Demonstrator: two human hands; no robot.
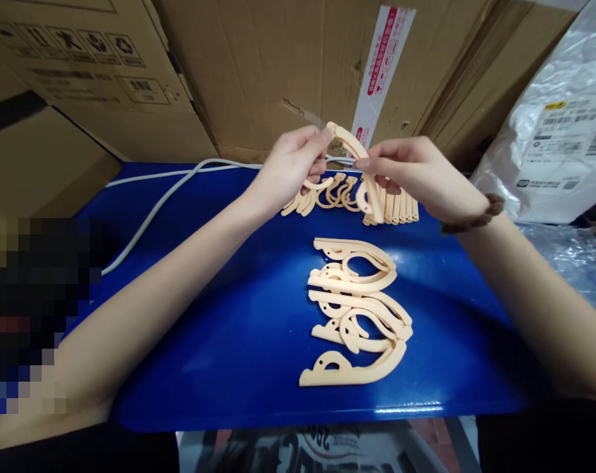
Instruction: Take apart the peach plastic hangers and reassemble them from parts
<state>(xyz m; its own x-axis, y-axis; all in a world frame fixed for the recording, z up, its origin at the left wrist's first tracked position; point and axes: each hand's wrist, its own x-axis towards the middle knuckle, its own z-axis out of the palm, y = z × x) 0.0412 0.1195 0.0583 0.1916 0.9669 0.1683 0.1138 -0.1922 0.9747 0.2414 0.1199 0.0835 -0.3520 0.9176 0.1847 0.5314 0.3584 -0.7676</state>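
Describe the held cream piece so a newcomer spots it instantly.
In front of the big cardboard box, look above the blue table. The curved cream piece spans the left hand, pinching its upper tip, and the right hand, pinching further down. Unlike the cream pieces lying on the table, it is held up.

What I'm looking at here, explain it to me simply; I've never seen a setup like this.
There is no machine, just a person's bare hands. The single picture comes from a camera worn on the head, looking forward and down. The left hand and right hand hold a cream folding-hanger piece between them. Below it on the blue tabletop lies a column of folded hangers; behind are more hanger parts.
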